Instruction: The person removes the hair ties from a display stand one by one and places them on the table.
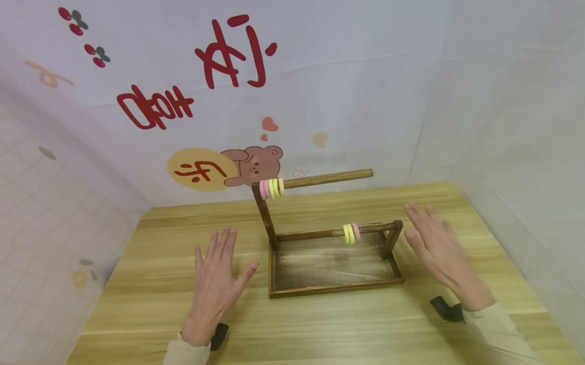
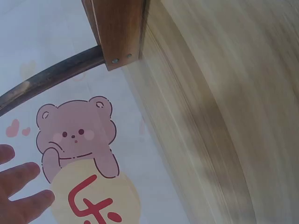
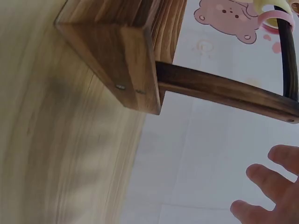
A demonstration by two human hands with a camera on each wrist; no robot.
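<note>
A dark wooden rack (image 1: 337,285) with a tray base and two rods stands between my hands. On its upper rod (image 1: 331,178), several pink, yellow and peach rings (image 1: 272,188) sit together by the left post. The lower rod (image 1: 309,235) carries two yellow rings and a pink ring (image 1: 356,232) toward its right end. My left hand (image 1: 215,284) is held over the table left of the rack, fingers straight and thumb spread. To the right of the rack, my right hand (image 1: 437,247) has its fingers extended, slightly blurred. Both hands are apart from the rack and hold nothing.
The rack stands on a wood-grain table (image 1: 327,337). Behind it hangs a pale cloth (image 1: 367,94) printed with red characters, hearts and a pink bear (image 1: 260,165). Similar pale cloth closes in the left and right sides. Each wrist wears a black strap piece (image 1: 447,310).
</note>
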